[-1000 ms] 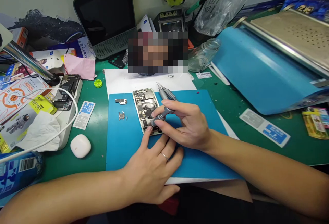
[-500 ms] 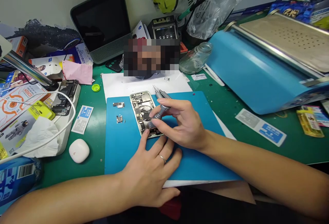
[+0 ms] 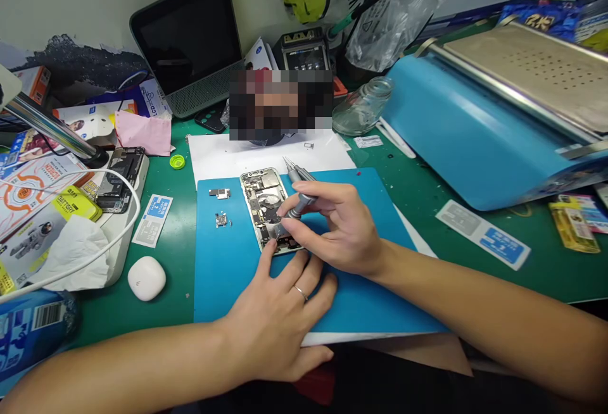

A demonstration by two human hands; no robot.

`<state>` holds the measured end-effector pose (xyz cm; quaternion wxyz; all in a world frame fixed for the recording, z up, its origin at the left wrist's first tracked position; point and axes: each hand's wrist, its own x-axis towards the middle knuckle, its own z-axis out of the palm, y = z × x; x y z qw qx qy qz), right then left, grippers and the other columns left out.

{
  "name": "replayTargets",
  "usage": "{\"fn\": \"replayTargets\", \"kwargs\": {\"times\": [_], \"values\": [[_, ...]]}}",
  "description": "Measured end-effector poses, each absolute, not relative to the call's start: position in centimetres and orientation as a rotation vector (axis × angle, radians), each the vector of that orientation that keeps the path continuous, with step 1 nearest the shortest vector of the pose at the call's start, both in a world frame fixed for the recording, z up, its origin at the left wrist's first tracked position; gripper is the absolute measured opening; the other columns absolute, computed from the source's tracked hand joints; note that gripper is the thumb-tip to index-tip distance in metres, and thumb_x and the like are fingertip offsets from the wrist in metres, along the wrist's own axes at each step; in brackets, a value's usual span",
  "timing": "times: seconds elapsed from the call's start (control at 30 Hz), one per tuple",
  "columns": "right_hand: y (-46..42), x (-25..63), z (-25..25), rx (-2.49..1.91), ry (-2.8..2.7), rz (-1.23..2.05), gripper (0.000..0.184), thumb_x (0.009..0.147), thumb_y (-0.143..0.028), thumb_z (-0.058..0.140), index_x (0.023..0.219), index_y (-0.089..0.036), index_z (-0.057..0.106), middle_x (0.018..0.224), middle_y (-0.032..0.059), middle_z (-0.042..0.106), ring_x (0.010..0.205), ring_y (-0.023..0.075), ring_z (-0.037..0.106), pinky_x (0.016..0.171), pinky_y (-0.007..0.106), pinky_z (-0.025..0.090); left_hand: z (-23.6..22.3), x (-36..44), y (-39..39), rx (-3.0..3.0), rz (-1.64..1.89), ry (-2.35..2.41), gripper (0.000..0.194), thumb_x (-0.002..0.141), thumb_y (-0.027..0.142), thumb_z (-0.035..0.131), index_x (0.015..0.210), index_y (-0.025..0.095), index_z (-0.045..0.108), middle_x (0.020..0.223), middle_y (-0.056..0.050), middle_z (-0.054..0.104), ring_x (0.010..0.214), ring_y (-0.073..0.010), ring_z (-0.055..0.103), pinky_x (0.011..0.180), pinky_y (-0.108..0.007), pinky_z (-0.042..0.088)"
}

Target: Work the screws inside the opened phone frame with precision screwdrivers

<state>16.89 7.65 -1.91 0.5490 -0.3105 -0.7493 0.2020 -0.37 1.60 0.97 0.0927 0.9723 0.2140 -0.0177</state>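
An opened smartphone with its inner parts bare lies on the blue mat. My left hand is spread flat below it, index fingertip on the phone's lower edge. Between the thumb and fingers of my right hand is a grey screwdriver, held over the phone's right side. Its tip is hard to make out. Pointed slim grey tools lie just beyond, partly behind my right hand. Left of the phone rest a small metal part and a second small part, with tiny bits beside it.
A white rounded case sits left of the mat. A white cable loops over boxes and another opened phone. Behind are white paper, a glass jar and a dark-screened device. A blue machine stands right.
Both hands keep practically the same place. The screwdriver in my right hand shows at most a very slight shift; the phone and small parts stay put.
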Motion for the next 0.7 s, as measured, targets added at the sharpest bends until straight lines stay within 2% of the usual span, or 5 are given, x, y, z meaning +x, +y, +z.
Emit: {"fn": "replayTargets", "kwargs": {"times": [0.33, 0.7], "values": [[7.68, 16.99, -1.72, -0.78, -1.76, 0.61, 0.053, 0.087, -0.007, 0.067, 0.133, -0.027, 0.047, 0.094, 0.0007, 0.065, 0.08, 0.0133, 0.071, 0.066, 0.024, 0.065, 0.93, -0.34, 1.46, 2.88, -0.016, 0.643, 0.073, 0.098, 0.059, 0.047, 0.151, 0.009, 0.037, 0.153, -0.02, 0.041, 0.147, -0.0347, 0.028, 0.12, -0.064, 0.017], [7.62, 17.09, -1.68, -0.863, -1.701, 0.737, 0.048, 0.088, -0.011, 0.067, 0.129, -0.027, 0.047, 0.093, -0.0003, 0.065, 0.077, 0.0126, 0.069, 0.067, 0.027, 0.065, 0.74, -0.29, 1.48, 2.894, -0.012, 0.642, 0.074, 0.097, 0.059, 0.047, 0.151, 0.009, 0.037, 0.152, -0.02, 0.042, 0.146, -0.0351, 0.029, 0.118, -0.064, 0.023]]}}
